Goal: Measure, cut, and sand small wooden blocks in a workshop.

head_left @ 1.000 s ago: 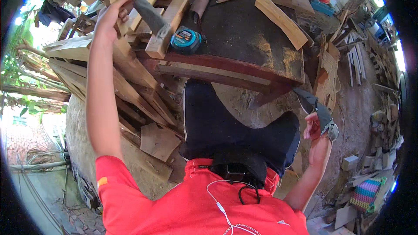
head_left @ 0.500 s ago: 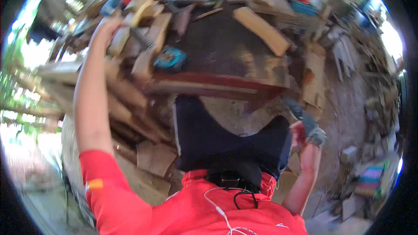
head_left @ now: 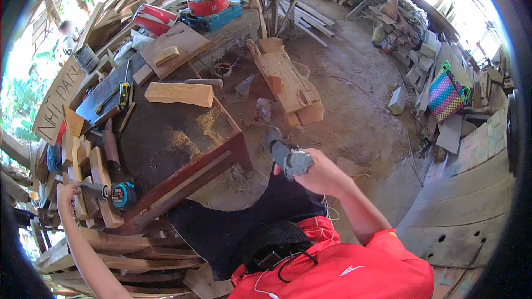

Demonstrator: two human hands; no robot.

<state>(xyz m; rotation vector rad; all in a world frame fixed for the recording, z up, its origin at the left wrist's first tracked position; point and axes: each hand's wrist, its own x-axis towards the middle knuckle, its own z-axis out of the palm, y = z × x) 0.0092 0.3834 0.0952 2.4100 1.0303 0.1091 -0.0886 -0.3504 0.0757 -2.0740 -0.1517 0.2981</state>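
Observation:
My left hand (head_left: 67, 196) is at the bench's left end, closed on the end of a flat grey metal tool (head_left: 93, 187) lying across wood pieces (head_left: 101, 209). A teal tape measure (head_left: 123, 195) is just right of that tool. My right hand (head_left: 315, 174), out past the bench's right front corner, grips a grey, tattered, strip-like piece (head_left: 278, 148), perhaps cloth; exactly what it is I cannot tell. A light wooden block (head_left: 178, 93) and sawdust lie on the dark, red-edged bench (head_left: 158, 160), along with hand tools (head_left: 123, 94).
Cardboard-like boards (head_left: 285, 82) lie on the dirt floor (head_left: 360, 127) beyond the bench. Lumber stacks line the right, with a woven bag (head_left: 446, 94). Red containers (head_left: 208, 4) stand at the back. A blurred figure of a person (head_left: 69, 37) shows at far left. Piled timber sits below my left arm.
My view has swung to the right, so the bench sits further left. My right hand has come up and forward with the grey strip. My left hand still grips the metal tool.

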